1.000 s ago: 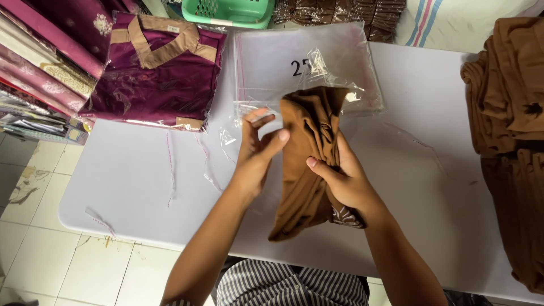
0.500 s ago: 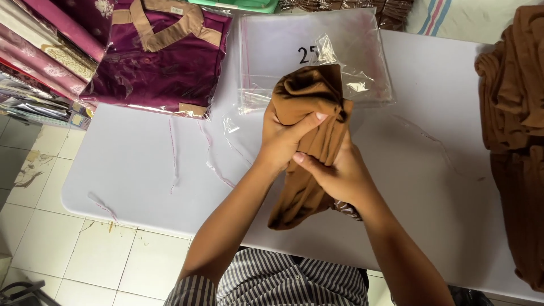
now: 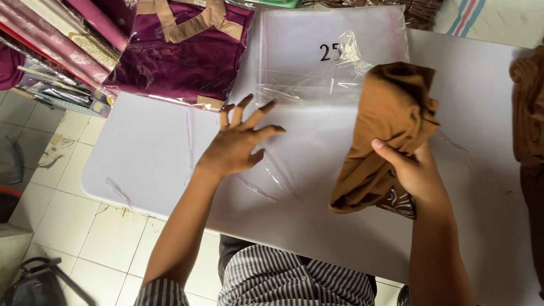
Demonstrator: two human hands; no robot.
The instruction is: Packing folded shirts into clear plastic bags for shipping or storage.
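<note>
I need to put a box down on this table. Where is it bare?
Bare: the near-left table corner, left of the left hand, below the purple shirt pack. Crowded: clear bags at the far middle, brown cloth in the right hand, brown pile on the right edge.

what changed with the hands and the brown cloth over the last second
The left hand let go of the folded brown garment and moved left, now spread open over the clear plastic bags. The right hand kept its hold on the garment and carried it to the right. The packed maroon garment and the white table stayed as they were.
</note>
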